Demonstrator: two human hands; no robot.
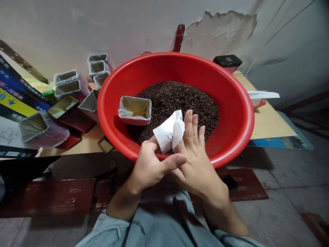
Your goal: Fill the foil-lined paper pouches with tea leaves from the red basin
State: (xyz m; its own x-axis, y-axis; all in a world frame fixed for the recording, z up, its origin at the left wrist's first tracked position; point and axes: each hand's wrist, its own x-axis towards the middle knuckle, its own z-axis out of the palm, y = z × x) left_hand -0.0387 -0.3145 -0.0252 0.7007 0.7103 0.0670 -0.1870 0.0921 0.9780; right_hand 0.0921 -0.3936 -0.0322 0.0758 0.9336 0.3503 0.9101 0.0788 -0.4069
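My left hand is closed on a white tissue, its thumb reaching across toward my right hand. The tissue is folded against the index finger side of my right hand and hides part of that finger. The other fingers of the right hand stretch out flat and point away from me. Both hands are over the near rim of a large red basin. Dark, dry shreds like loose tea leaves heap inside it. A rectangular tin with a clear plastic liner rests at the basin's left inside.
Several plastic-lined tins stand on the wooden table left of the basin. A small lid lies near the front edge. A dark-topped tin is behind right, and red cartons lie below.
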